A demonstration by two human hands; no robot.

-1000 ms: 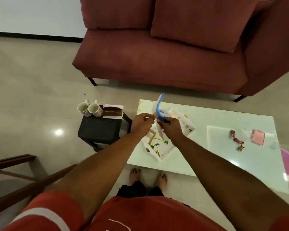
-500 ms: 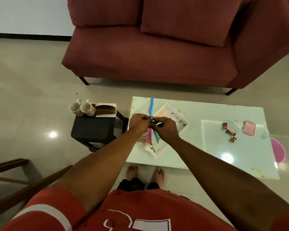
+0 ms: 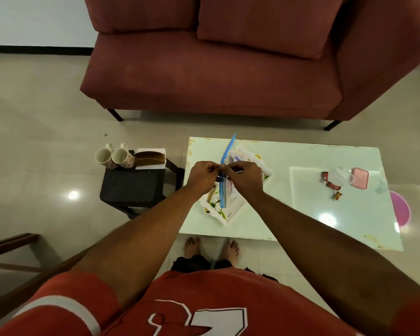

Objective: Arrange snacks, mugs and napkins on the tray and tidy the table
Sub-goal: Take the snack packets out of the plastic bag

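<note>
Compared with a second back, the two hands are sitting closer together now, knuckles nearly touching, and the blue zip strip (image 3: 229, 147) is leaning a bit instead of standing straight.

Big stuff first: a maroon sofa (image 3: 204, 73) is filling the top of the view. The white coffee table (image 3: 301, 229) is sitting in front of it, with the person standing at its near edge. A black stool (image 3: 131, 187) is parked just left of the table, carrying two floral mugs (image 3: 125, 158) and a napkin holder (image 3: 149, 159), so none of that is on the tray yet. The floral tray (image 3: 232, 213) is lying on the table's left end, right under the hands.

The left hand (image 3: 203, 177) and right hand (image 3: 245, 177) are both pinching the clear zip bag (image 3: 224, 194) at its blue strip, fingers curled in tight, and the bag is hanging just above the tray. Sealing it or opening it? Can't tell.

That bag is looking thin, light, floppy and probably slippery. The stiffer strip seems the sensible place to be holding it.

A few wrapped candies (image 3: 330, 185) and a pink lid (image 3: 360, 178) are waiting well off to the right.
</note>
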